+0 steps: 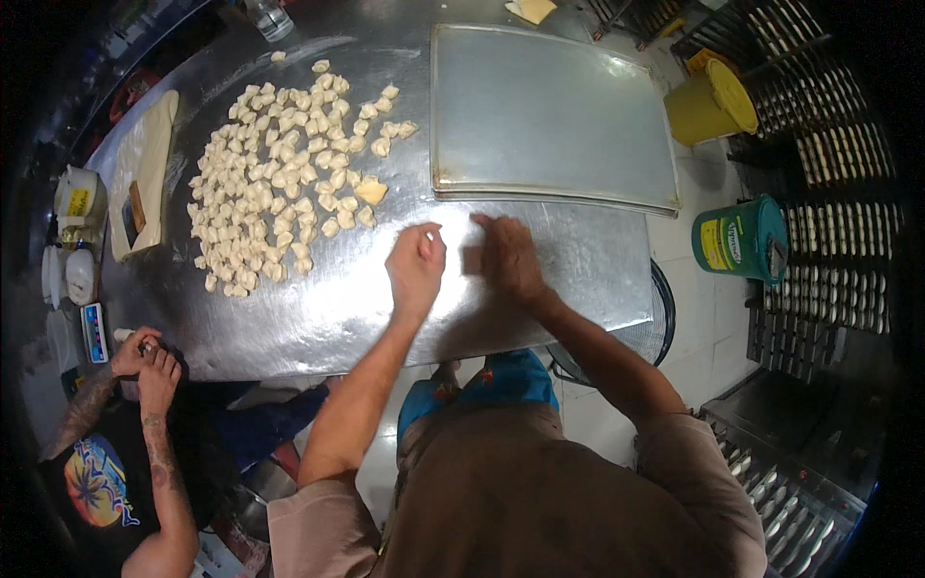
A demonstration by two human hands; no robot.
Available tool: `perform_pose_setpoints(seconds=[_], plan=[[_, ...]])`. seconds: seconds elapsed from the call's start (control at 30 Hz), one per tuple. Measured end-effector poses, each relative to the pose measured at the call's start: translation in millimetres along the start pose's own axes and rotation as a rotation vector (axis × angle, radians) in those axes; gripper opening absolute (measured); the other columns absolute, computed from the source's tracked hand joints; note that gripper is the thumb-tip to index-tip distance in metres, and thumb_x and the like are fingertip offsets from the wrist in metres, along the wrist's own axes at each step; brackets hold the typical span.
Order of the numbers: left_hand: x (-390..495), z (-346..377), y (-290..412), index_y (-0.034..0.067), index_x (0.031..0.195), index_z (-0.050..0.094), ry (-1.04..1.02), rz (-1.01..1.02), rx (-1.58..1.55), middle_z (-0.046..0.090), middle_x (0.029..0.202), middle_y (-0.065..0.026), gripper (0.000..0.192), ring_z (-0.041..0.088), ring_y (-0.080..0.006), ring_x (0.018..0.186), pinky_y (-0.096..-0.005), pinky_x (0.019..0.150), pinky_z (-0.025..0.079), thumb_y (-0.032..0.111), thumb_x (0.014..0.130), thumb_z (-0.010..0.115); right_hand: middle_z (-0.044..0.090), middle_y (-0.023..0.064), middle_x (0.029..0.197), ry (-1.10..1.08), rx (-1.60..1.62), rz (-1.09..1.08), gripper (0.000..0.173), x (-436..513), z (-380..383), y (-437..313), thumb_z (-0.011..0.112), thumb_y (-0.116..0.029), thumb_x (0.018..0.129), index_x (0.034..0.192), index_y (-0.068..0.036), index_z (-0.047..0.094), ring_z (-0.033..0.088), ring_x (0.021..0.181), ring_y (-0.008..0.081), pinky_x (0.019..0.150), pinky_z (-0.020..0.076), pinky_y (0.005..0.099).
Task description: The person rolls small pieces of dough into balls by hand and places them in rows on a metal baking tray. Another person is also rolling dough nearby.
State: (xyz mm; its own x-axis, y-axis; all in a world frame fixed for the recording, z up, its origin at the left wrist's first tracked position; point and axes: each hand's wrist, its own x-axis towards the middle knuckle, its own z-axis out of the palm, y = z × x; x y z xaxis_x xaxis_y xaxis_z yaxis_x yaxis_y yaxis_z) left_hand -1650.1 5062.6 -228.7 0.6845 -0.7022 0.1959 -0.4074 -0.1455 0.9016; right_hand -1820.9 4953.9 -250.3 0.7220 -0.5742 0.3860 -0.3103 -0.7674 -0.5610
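My left hand [417,264] is above the steel table [347,318], its fingers curled; whether something small lies in it cannot be told. To its right, my right hand [509,253] is blurred and partly shaded, fingers bent, over the same table; its grip is unclear. Many pieces of shaped dough [253,180] lie spread to the left of my hands. A flat yellowish dough scrap [371,190] rests at their right edge. Beyond my hands sits a stack of metal baking trays [549,115]. At the far left a dough slab [148,159] carries a scraper with a wooden handle [136,206].
A co-worker's hands [152,361] are at the table's left corner, near a digital scale [94,332] and plastic containers [78,191]. On the right stand a yellow bucket [704,105], a green bucket [737,238] and racks of dough-filled trays [838,231]. A clear container [271,20] stands far back.
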Motion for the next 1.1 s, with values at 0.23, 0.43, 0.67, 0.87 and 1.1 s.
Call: perform_pose_setpoints(seconds=[0.23, 0.43, 0.67, 0.87, 1.1], plan=[[9.0, -50.2, -39.2, 0.007, 0.099, 0.073, -0.500, 0.504, 0.234, 0.063, 0.087, -0.0121, 0.016, 0.066, -0.0314, 0.074, -0.0418, 0.063, 0.055, -0.004, 0.088, 0.070, 0.061, 0.0193, 0.104, -0.086, -0.195, 0.026, 0.044, -43.0, -38.8, 49.9, 0.063, -0.002, 0.088, 0.132, -0.004, 0.061, 0.059, 0.099, 0.0393, 0.086, 0.0443, 0.0521], [-10.3, 8.8, 9.7, 0.007, 0.106, 0.074, -0.141, -0.001, -0.023, 0.061, 0.088, -0.0085, 0.027, 0.062, -0.0243, 0.079, -0.0367, 0.073, 0.053, 0.001, 0.081, 0.081, 0.064, 0.0187, 0.106, -0.106, -0.050, 0.135, 0.040, -1.5, -26.8, -7.9, 0.070, -0.009, 0.088, 0.127, -0.005, 0.063, 0.060, 0.104, 0.0412, 0.093, 0.0460, 0.0520], [-3.7, -66.0, 18.2, 0.004, 0.119, 0.073, -0.609, 0.050, 0.214, 0.071, 0.103, -0.0143, 0.045, 0.069, -0.0331, 0.092, -0.0415, 0.084, 0.057, 0.009, 0.076, 0.087, 0.067, 0.0141, 0.097, -0.226, 0.113, 0.232, 0.023, -2.8, -88.5, 1.8, 0.076, -0.007, 0.088, 0.110, -0.003, 0.071, 0.068, 0.085, 0.0325, 0.076, 0.0573, 0.0412], [103.6, -16.0, 72.6, 0.000, 0.126, 0.072, -0.369, 0.156, 0.169, 0.074, 0.111, -0.0186, 0.042, 0.074, -0.0325, 0.094, -0.0386, 0.085, 0.060, 0.006, 0.086, 0.082, 0.070, 0.0128, 0.099, -0.005, 0.200, 0.116, 0.019, 100.7, -71.8, 0.4, 0.079, -0.006, 0.088, 0.104, -0.002, 0.070, 0.071, 0.082, 0.0280, 0.074, 0.0590, 0.0376], [152.5, 14.9, 55.0, 0.000, 0.127, 0.072, -0.563, 0.248, 0.320, 0.074, 0.115, -0.0196, 0.042, 0.075, -0.0330, 0.099, -0.0395, 0.087, 0.061, 0.006, 0.087, 0.082, 0.072, 0.0131, 0.103, -0.090, 0.114, 0.125, 0.027, 131.4, -41.2, 45.8, 0.081, -0.006, 0.086, 0.111, -0.003, 0.072, 0.073, 0.092, 0.0315, 0.083, 0.0602, 0.0406]])
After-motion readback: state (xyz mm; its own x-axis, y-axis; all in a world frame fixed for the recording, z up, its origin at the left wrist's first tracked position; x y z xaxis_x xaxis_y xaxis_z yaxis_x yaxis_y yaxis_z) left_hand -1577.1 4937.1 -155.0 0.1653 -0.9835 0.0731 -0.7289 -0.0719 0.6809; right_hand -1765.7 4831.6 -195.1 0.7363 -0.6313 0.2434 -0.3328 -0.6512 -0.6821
